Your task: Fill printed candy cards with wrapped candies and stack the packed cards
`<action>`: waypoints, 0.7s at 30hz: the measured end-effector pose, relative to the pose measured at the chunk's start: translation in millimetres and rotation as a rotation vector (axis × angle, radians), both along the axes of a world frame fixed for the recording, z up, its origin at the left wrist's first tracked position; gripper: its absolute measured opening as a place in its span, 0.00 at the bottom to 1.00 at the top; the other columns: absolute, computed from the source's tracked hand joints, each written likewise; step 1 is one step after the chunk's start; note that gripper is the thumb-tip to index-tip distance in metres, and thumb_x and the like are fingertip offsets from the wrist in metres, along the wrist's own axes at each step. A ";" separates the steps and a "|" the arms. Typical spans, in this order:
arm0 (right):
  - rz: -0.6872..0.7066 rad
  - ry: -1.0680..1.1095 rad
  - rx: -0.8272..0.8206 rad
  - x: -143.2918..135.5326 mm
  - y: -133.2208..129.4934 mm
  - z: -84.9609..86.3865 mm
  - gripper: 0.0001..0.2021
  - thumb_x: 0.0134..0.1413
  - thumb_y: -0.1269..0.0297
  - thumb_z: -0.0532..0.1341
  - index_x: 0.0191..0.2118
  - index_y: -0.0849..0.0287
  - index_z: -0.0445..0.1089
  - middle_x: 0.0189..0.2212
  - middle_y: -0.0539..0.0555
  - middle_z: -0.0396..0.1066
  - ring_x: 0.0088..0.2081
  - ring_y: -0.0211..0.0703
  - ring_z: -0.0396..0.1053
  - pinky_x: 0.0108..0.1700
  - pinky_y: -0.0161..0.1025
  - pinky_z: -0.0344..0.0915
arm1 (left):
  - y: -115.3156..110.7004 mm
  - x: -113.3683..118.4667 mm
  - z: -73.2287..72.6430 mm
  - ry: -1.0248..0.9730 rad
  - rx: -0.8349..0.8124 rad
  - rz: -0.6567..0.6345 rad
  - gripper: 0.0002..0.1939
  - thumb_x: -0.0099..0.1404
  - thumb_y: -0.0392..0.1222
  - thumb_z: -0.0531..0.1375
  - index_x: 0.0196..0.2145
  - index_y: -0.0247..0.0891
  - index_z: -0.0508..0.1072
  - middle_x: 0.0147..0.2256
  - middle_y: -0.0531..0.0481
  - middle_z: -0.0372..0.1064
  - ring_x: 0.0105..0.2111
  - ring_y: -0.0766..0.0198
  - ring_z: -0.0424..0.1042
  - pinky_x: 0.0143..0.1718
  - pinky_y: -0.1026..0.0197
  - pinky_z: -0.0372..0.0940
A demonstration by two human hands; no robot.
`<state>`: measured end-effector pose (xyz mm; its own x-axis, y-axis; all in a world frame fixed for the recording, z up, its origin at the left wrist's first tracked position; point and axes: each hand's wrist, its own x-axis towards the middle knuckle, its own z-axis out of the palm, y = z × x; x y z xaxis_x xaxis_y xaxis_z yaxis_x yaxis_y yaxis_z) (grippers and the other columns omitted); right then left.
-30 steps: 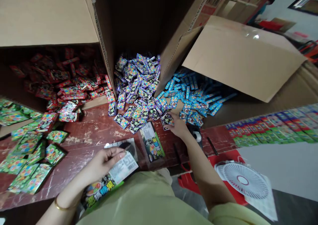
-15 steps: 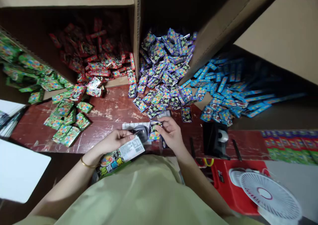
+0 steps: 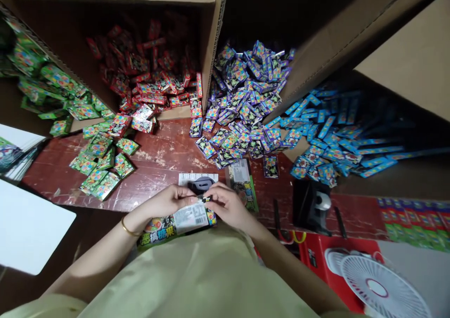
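Note:
My left hand (image 3: pixel 172 200) is closed on a printed candy bag (image 3: pixel 160 227), its thumb on the end near a white barcode label (image 3: pixel 191 217). The bag lies tilted against my front. At the bag's right end, my right hand (image 3: pixel 228 205) pinches a small purple candy packet (image 3: pixel 212 216), mostly covered by the fingers. How far the packet is inside the bag cannot be seen. Just beyond my fingers sits a dark oval object (image 3: pixel 202 184) on a white printed sheet (image 3: pixel 183 177). Another candy bag (image 3: pixel 248 191) lies flat beside my right hand.
Cardboard boxes spill red (image 3: pixel 146 91), purple (image 3: pixel 246 98) and blue packets (image 3: pixel 326 144) onto the red-brown table (image 3: pixel 168 144). Green packets (image 3: pixel 103 166) lie left. A black tape dispenser (image 3: pixel 309 205) stands right, near a white fan (image 3: pixel 378 285). White boards (image 3: pixel 31 229) jut in at left.
My right hand has brought the purple packet left and down to the bag's end, meeting my left hand. The other bag on the table has come into fuller view. The camera has shifted slightly.

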<state>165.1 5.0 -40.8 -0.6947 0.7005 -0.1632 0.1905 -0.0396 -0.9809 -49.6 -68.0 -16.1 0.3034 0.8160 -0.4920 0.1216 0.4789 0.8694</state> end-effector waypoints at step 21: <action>-0.083 -0.719 0.734 -204.1 180.0 19.5 0.17 0.61 0.73 0.49 0.54 0.67 0.62 0.52 0.73 0.63 0.51 0.55 0.65 0.48 0.50 0.64 | -10.1 -19.5 -5.1 0.015 -0.029 0.116 0.29 0.60 0.69 0.52 0.24 0.36 0.64 0.22 0.56 0.52 0.24 0.68 0.49 0.26 0.63 0.47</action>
